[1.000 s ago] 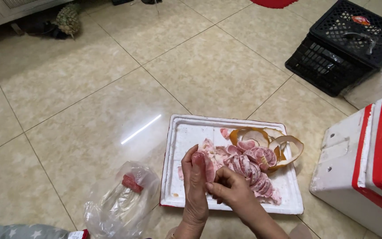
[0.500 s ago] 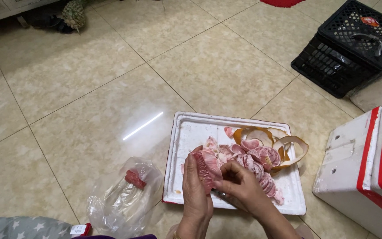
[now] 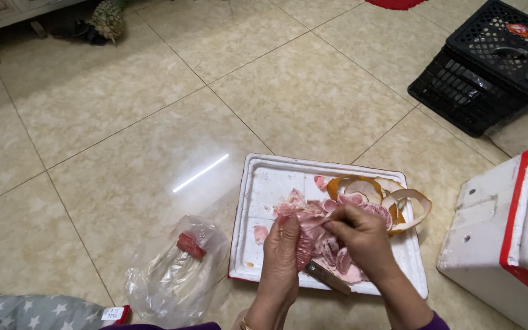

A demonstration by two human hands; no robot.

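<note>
My left hand (image 3: 281, 252) and my right hand (image 3: 362, 239) are together over a white foam tray (image 3: 263, 190) on the tiled floor. Both hold one pink fruit segment (image 3: 306, 233); the right-hand fingers pinch its skin at the top. Under the hands lies a pile of pink peeled segments and membrane (image 3: 337, 256). Curled orange-and-white peel (image 3: 398, 205) sits on the tray's far right side. A knife (image 3: 327, 278) lies on the tray beneath my hands, partly hidden.
A clear plastic bag (image 3: 175, 275) with a red piece inside lies left of the tray. A white and red foam box (image 3: 508, 238) stands at the right. A black plastic crate (image 3: 490, 64) is far right; a pineapple (image 3: 108, 18) far left.
The hands have lifted slightly and the right-hand fingers now pull at the skin of the segment. The view has shifted a little, showing less of the foam box's inside.
</note>
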